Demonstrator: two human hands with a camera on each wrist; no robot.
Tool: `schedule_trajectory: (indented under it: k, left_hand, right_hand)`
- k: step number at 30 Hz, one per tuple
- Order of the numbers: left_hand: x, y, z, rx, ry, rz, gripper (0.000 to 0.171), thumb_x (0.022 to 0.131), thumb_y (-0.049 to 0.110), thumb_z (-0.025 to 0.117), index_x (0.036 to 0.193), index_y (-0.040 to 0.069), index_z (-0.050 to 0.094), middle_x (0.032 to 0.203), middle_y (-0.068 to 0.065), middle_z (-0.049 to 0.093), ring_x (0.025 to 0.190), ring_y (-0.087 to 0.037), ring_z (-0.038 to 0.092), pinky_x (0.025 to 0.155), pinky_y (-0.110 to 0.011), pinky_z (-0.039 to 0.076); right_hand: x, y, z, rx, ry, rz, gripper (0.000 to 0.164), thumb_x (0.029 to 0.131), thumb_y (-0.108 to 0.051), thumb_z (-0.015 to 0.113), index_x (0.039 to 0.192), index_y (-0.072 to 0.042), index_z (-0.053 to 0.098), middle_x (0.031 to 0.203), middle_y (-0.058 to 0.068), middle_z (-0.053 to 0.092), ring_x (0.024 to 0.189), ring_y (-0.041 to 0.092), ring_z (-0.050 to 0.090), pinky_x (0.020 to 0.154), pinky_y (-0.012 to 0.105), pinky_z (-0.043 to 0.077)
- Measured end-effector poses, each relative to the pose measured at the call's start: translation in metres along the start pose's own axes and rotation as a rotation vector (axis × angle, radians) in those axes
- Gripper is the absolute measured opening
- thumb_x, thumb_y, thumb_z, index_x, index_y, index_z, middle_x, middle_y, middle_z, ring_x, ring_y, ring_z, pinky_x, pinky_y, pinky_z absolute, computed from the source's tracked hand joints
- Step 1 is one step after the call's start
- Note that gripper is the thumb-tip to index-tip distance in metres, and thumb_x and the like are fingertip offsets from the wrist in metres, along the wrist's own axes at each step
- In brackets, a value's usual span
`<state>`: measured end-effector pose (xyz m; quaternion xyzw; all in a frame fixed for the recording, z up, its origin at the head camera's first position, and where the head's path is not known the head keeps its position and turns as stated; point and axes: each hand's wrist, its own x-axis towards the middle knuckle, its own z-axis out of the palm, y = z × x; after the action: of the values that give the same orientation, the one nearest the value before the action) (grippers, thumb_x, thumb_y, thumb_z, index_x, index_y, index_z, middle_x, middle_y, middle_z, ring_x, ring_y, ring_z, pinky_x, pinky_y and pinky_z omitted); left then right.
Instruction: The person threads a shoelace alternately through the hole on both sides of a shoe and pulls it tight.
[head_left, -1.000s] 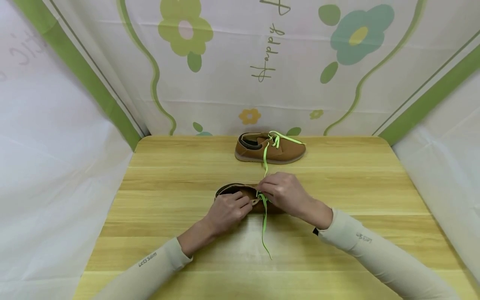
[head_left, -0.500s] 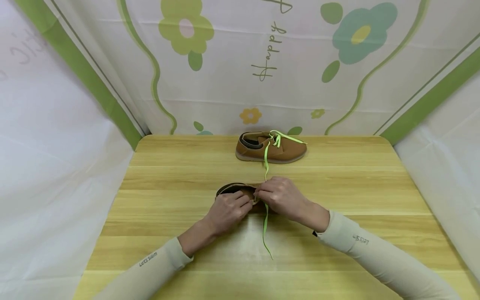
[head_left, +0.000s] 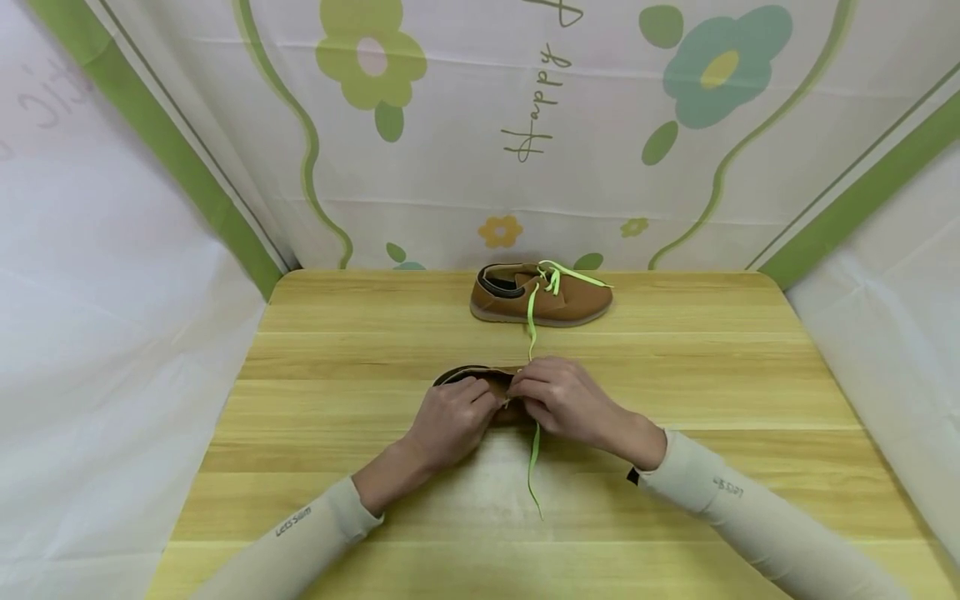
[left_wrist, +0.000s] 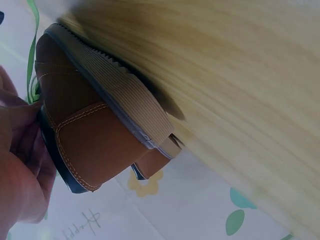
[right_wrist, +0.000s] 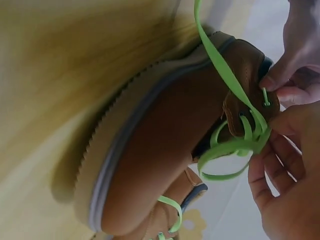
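A brown leather shoe with a ridged pale sole stands on the table, toe to the right in the head view. My left hand pinches the edge of its eyelet flap between thumb and fingers. Beside it, my right hand pinches the neon green shoelace at the same flap. A short bit of lace shows at the eyelet between the two hands in the right wrist view, and a loop hangs below the right fingertips. One long lace end trails over the shoe's near side toward me. My hands hide much of the shoe from above.
A matching brown shoe with a green lace stands behind, at the table's far edge. One of its lace ends hangs forward toward my right hand. The wooden table meets a white flowered cloth at the back.
My right hand has shifted slightly down and left, closer to the left hand, and now covers the lace knot area. The left hand stays at the flap.
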<state>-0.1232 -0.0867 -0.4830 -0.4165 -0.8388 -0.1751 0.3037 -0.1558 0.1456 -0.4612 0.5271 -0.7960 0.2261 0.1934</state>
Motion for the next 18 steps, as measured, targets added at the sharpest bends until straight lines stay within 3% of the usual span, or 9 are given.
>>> schedule_trajectory:
  k: [4,9,18]
  left_hand:
    - [0.001,0.000,-0.001,-0.075,-0.030,-0.089,0.008,0.091,0.010,0.083,0.086,0.011,0.078,0.084,0.002,0.071,0.078,-0.014,0.069,0.070,-0.028,0.059]
    - [0.003,0.000,-0.006,-0.259,-0.105,-0.270,0.005,0.091,0.009,0.084,0.089,0.011,0.080,0.089,0.002,0.075,0.084,-0.014,0.073,0.074,-0.031,0.061]
    - [0.016,-0.009,-0.015,-0.426,-0.317,-0.518,0.004,0.092,0.015,0.085,0.089,0.013,0.083,0.084,0.005,0.077,0.069,-0.003,0.065,0.061,-0.023,0.052]
  right_hand:
    - [-0.004,-0.001,0.003,0.047,0.002,0.071,0.021,0.083,0.006,0.077,0.099,-0.007,0.078,0.103,0.003,0.075,0.098,0.020,0.071,0.086,0.038,0.059]
    - [-0.007,-0.003,0.008,0.072,0.028,0.122,0.026,0.081,0.004,0.082,0.104,-0.007,0.077,0.102,0.003,0.076,0.101,0.023,0.070,0.090,0.042,0.056]
    - [-0.006,-0.004,0.019,0.059,0.099,0.108,0.034,0.075,0.002,0.092,0.101,-0.009,0.074,0.097,0.000,0.075,0.097,0.023,0.070,0.087,0.044,0.053]
